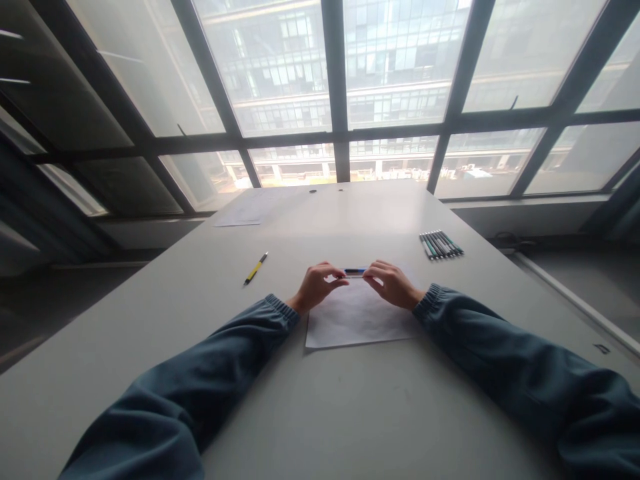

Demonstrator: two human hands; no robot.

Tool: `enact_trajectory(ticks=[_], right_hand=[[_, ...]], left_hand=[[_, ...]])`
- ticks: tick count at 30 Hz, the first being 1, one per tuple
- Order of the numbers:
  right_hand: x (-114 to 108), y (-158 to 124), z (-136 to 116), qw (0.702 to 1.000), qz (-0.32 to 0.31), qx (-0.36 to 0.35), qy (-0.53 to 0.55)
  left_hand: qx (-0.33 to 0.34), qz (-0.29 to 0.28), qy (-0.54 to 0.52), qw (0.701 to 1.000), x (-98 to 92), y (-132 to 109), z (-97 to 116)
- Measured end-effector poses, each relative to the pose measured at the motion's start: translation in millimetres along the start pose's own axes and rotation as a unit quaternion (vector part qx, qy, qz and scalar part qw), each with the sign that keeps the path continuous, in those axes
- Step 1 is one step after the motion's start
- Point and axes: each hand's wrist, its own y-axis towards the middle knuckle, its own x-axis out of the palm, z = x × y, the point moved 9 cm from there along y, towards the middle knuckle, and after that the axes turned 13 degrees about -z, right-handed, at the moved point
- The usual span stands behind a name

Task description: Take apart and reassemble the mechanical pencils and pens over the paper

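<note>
My left hand (324, 283) and my right hand (391, 283) face each other above a white sheet of paper (357, 320). Both are closed, thumbs pinched against fingers. Between the fingertips runs a thin dark rod (355, 277), gripped at both ends; it is too small to tell its exact kind. Just beyond it shows a blue and black pen (355, 271), its ends partly covered by my fingers. Whether the fingers also touch this pen I cannot tell. Left of my left hand, a yellow and black pen (256, 269) lies slantwise on the table.
Several pens (441, 245) lie side by side at the right on the white table (320, 407). More paper (243, 212) rests at the far left. A small round dark object (313, 191) sits near the far edge. Large framed windows (337, 80) rise behind the table.
</note>
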Motion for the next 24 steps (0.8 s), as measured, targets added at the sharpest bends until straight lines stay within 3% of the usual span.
enact_trajectory(ticks=[9,18,24], right_hand=[[-1.6,0.5,-5.9,0.999,0.001,-0.018,-0.035],[-1.4,-0.5,5.8,0.999,0.009,0.014,-0.038],[-0.5,0.7,-0.3,1.000,-0.003,-0.004,-0.027]], left_hand=[[-0.008,0.003,0.009,1.000,-0.6,-1.0,5.1],[0.021,-0.016,-0.011,1.000,3.7,-1.6,5.8],[-0.009,0.002,-0.021,1.000,1.7,-3.6,1.8]])
